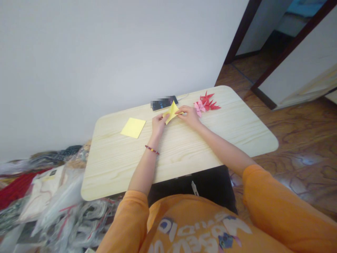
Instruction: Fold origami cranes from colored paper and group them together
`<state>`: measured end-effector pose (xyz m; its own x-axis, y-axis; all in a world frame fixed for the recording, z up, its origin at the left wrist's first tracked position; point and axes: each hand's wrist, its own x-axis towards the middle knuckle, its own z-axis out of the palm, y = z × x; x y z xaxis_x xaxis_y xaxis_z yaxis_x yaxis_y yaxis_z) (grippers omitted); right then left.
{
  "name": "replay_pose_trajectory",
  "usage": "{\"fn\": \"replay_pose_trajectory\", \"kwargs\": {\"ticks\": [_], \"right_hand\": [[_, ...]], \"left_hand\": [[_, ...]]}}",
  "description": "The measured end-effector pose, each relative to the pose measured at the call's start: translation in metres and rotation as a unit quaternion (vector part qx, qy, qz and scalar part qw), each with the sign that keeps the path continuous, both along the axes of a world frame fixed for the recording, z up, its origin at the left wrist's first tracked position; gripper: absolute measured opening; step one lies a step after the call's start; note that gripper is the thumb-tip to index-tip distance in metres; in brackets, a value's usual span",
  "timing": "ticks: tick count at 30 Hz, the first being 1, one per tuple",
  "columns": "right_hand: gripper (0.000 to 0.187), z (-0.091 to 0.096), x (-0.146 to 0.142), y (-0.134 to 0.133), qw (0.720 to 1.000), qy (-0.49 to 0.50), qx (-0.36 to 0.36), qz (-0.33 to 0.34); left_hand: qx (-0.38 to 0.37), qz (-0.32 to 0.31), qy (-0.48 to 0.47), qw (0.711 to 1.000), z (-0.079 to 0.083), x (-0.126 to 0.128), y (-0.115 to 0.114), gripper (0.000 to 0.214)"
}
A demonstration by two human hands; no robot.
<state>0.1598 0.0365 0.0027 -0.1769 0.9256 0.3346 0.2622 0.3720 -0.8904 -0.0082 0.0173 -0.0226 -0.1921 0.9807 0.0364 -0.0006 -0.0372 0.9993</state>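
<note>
While its left side is pinched by the left hand point(158, 123), a creased yellow origami sheet point(172, 111) is gripped at right by the right hand point(190, 116), toward the wood-grain table point(184, 151)'s far edge, just near of the smartphone point(164, 103).

Tbl point(118, 165): phone point(165, 104) behind held ppr point(172, 112)

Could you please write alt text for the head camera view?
Someone's left hand and right hand pinch a creased yellow paper above a wood-grain table. A square yellow sheet lies to the left, a smartphone behind, and a pink origami flower with red origami pieces to the right.
</note>
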Motion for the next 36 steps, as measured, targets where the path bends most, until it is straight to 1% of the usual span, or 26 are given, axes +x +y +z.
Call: {"fn": "replay_pose_trajectory", "kwargs": {"ticks": [3,7,12,16,20,22,24,27,29,30,31,33,36], "right_hand": [[0.010,0.002,-0.001,-0.001,1.000,0.012,-0.012,0.003],[0.009,0.003,-0.001,-0.003,0.999,0.034,-0.032,0.012],[0.003,0.001,-0.003,-0.003,0.995,0.087,-0.052,0.009],[0.014,0.001,-0.005,0.000,0.979,0.162,-0.121,-0.020],[0.026,0.004,-0.006,0.002,0.957,0.231,-0.168,-0.048],[0.030,0.004,-0.005,0.002,0.952,0.247,-0.171,-0.054],[0.032,0.003,-0.004,0.002,0.953,0.249,-0.165,-0.056],[0.035,0.000,-0.002,0.002,0.957,0.239,-0.154,-0.053],[0.040,-0.001,-0.002,0.002,0.961,0.227,-0.153,-0.045],[0.041,-0.002,-0.002,0.002,0.963,0.220,-0.154,-0.037],[0.043,-0.002,-0.002,0.003,0.964,0.214,-0.157,-0.027],[0.043,-0.003,-0.002,0.002,0.964,0.206,-0.167,-0.004],[0.041,-0.002,-0.004,0.001,0.958,0.208,-0.196,0.030]], "left_hand": [[-0.022,0.012,-0.014,1.000,0.001,-0.001,0.001,0.032],[-0.033,0.027,-0.066,0.997,0.004,-0.001,0.001,0.038],[-0.033,0.052,-0.108,0.992,0.006,-0.001,0.000,0.032],[-0.042,0.042,-0.124,0.991,0.010,0.000,-0.002,0.025],[-0.042,-0.001,-0.139,0.989,0.017,0.004,-0.004,0.025],[-0.037,-0.029,-0.163,0.986,0.021,0.006,-0.006,0.031],[-0.034,-0.062,-0.193,0.979,0.025,0.008,-0.008,0.042],[-0.027,-0.096,-0.191,0.977,0.027,0.012,-0.011,0.074],[-0.011,-0.075,-0.162,0.984,0.025,0.015,-0.013,0.093],[-0.005,-0.054,-0.151,0.987,0.023,0.017,-0.013,0.096],[-0.004,-0.037,-0.143,0.989,0.021,0.017,-0.014,0.094],[-0.007,-0.005,-0.127,0.992,0.018,0.018,-0.014,0.084],[-0.009,0.020,-0.117,0.993,0.017,0.016,-0.014,0.067]]}}
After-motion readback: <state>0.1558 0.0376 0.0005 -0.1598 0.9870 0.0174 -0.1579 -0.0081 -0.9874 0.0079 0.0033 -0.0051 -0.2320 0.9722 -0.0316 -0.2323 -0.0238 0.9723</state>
